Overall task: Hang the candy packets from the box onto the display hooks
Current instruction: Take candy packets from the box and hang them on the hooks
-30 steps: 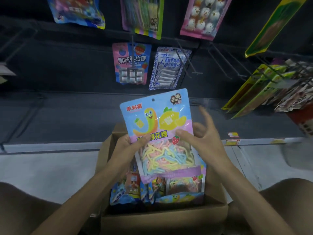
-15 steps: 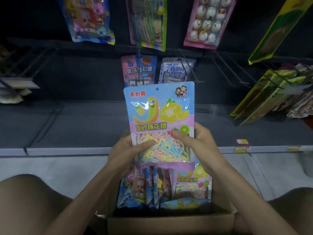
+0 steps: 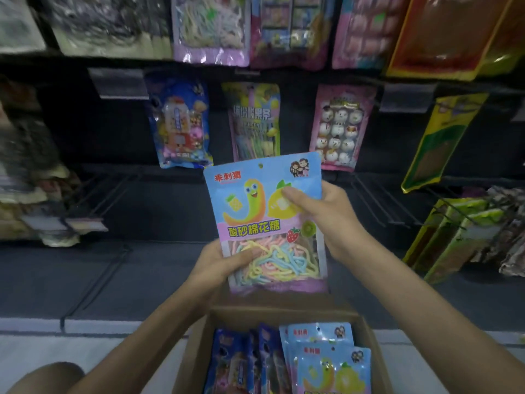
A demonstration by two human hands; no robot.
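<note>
I hold a blue and pink candy packet (image 3: 257, 200) with a yellow worm and pastel candy strings upright above the box. My left hand (image 3: 224, 258) grips its lower left edge, thumb across the clear window. My right hand (image 3: 326, 214) pinches its right side, thumb on the lemon picture. A small hang hole shows at the packet's top. Below, the cardboard box (image 3: 372, 351) holds several more packets (image 3: 326, 362) standing on edge. Bare display hooks (image 3: 377, 203) jut from the dark back panel to the right of the packet.
Hung packets fill the rack: a blue one (image 3: 181, 123), a green-yellow one (image 3: 254, 120), a pink snowman one (image 3: 341, 126). Yellow-green packs (image 3: 451, 237) hang at right, and more hooks (image 3: 105, 194) stick out at left. A dark base shelf (image 3: 99, 280) runs below.
Both hands have lifted the packet higher above the box. My right hand has slid up to its upper right side, and my view has tilted up to show more of the rack.
</note>
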